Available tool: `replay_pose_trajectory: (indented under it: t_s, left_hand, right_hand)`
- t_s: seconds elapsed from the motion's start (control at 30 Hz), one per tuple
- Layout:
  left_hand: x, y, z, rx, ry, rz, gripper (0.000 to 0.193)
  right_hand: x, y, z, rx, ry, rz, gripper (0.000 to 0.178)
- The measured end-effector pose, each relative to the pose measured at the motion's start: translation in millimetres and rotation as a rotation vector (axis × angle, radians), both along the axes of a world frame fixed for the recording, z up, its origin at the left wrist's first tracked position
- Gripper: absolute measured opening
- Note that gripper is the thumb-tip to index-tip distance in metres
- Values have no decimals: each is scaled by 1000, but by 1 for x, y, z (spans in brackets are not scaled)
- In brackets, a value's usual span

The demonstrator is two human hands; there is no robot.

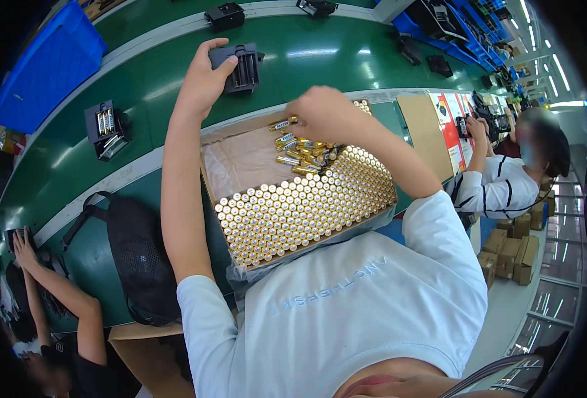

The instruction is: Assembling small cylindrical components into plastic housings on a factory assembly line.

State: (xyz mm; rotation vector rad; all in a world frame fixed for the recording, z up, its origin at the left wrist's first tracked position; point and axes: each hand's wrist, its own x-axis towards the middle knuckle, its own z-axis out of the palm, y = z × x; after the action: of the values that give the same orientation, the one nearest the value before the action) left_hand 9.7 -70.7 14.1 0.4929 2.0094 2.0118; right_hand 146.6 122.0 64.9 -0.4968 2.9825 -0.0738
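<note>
Left grip is pinching a boxy, dark-slotted black battery housing over the green tabletop. Right grip is hovering at gold cylindrical batteries; can't tell if pinching.

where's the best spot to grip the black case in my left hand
Probably its left edge, coming from the left, as the left hand has the case: thumb on the upward face. The long slots lie open to the right of the thumb, so a grip there leaves them uncovered.
</note>
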Motion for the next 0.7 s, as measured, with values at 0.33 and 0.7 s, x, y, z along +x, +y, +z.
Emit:
replay_pose_trajectory:
  t_s: [0.33,0.7]
  left_hand:
    - [-12,-3,-14,114,-74,93,43]
    - [-9,-2,-21,125,-163,92,47]
  right_hand:
    - [-2,-16,-17,201,-158,168,20]
    - [-20,-44,-28,207,-238,280,14]
